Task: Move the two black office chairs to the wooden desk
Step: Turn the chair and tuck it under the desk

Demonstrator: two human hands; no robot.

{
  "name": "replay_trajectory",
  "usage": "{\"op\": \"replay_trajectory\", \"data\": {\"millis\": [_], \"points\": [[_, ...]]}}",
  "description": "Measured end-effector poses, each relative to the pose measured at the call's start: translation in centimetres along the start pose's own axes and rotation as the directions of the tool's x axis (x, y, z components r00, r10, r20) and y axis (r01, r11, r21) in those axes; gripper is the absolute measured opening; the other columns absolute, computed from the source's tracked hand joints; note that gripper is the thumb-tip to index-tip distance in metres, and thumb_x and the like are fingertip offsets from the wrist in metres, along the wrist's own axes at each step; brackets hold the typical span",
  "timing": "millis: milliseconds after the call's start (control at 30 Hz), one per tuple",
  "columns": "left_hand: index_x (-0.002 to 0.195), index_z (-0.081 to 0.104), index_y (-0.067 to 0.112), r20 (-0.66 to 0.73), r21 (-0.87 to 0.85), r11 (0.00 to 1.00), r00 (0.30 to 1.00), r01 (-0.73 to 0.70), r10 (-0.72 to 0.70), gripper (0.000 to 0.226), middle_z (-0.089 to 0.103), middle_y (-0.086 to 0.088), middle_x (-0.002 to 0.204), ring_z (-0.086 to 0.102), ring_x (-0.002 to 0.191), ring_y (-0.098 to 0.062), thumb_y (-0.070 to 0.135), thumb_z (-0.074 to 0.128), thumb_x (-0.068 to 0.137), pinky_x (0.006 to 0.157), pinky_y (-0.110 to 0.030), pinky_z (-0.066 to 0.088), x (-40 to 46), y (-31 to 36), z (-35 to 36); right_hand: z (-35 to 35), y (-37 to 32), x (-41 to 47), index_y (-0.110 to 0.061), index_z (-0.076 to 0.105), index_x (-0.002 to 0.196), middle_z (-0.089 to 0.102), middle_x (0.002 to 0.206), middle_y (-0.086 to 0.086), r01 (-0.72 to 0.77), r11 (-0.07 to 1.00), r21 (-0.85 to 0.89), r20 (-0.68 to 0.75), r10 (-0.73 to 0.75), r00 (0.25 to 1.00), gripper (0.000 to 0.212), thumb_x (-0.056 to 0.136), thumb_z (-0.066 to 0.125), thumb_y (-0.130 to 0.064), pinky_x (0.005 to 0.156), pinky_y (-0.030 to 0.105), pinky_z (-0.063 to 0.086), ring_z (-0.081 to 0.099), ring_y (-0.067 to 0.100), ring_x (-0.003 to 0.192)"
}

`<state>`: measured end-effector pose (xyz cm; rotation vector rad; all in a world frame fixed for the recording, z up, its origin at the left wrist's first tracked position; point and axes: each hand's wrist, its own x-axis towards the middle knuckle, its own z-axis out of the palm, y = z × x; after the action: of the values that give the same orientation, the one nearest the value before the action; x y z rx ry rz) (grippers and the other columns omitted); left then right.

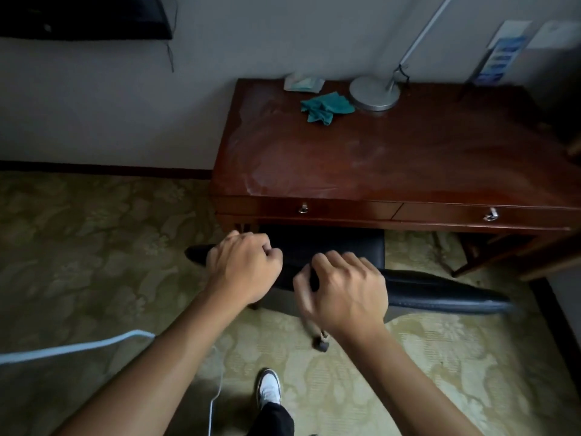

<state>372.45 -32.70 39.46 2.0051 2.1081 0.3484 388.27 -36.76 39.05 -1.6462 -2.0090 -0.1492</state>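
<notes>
Both hands curl over the top edge of a black chair's backrest point(440, 291): the left hand point(245, 269) closed near its left end, the right hand point(345, 291) hooked near the middle, though motion blur may hide its exact grip. The chair's seat point(330, 243) sits tucked under the wooden desk point(408, 158), below the left drawer point(303, 208).

chair seat point(330, 243) filling desk point(408, 158) kneehole
</notes>
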Motion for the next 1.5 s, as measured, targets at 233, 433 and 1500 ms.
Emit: {"op": "replay_trajectory", "data": {"millis": [233, 433, 1500], "points": [[0.071, 0.056, 0.035, 0.348, -0.045, 0.967, 0.903, -0.252, 0.252, 0.046, 0.048, 0.013, 0.081, 0.054, 0.094, -0.021, 0.069, 0.027, 0.079, 0.072, -0.035, 0.034, 9.5, -0.2, 0.3, 1.7, 3.4, 6.4, -0.017, 0.051, 0.057, 0.052, 0.055, 0.0, -0.046, 0.996, -0.07, 0.026, 0.048, 0.998, 0.027, 0.08, 0.055, -0.032, 0.05, 0.029, 0.024, 0.047, 0.023, 0.05], [0.083, 0.059, 0.036, 0.343, -0.037, 0.968, 0.907, -0.247, 0.244, 0.056, 0.054, 0.011, 0.092, 0.053, 0.103, -0.024, 0.074, 0.018, 0.081, 0.077, -0.038, 0.035, 13.7, -3.5, 0.3, 2.6, 5.0, 9.2, -0.016, 0.057, 0.061, 0.054, 0.059, -0.001, -0.092, 0.984, -0.152, 0.071, 0.104, 0.992, 0.031, 0.082, 0.049, -0.037, 0.051, 0.027, 0.019, 0.049, 0.021, 0.055], [0.066, 0.053, 0.019, -0.134, 0.051, 0.996, 0.989, 0.073, -0.065, 0.032, 0.064, -0.004, 0.081, 0.06, 0.07, -0.031, 0.032, 0.04, 0.092, 0.061, -0.035, 0.042, -9.9, 4.6, 1.3, -7.4, 13.1, -2.2, -0.018, 0.064, 0.072, 0.066, 0.076, 0.001, 0.221, 0.973, -0.06, 0.307, -0.193, 0.932, 0.04, 0.089, 0.035, -0.039, 0.057, 0.03, 0.028, 0.06, 0.027, 0.076]]}}
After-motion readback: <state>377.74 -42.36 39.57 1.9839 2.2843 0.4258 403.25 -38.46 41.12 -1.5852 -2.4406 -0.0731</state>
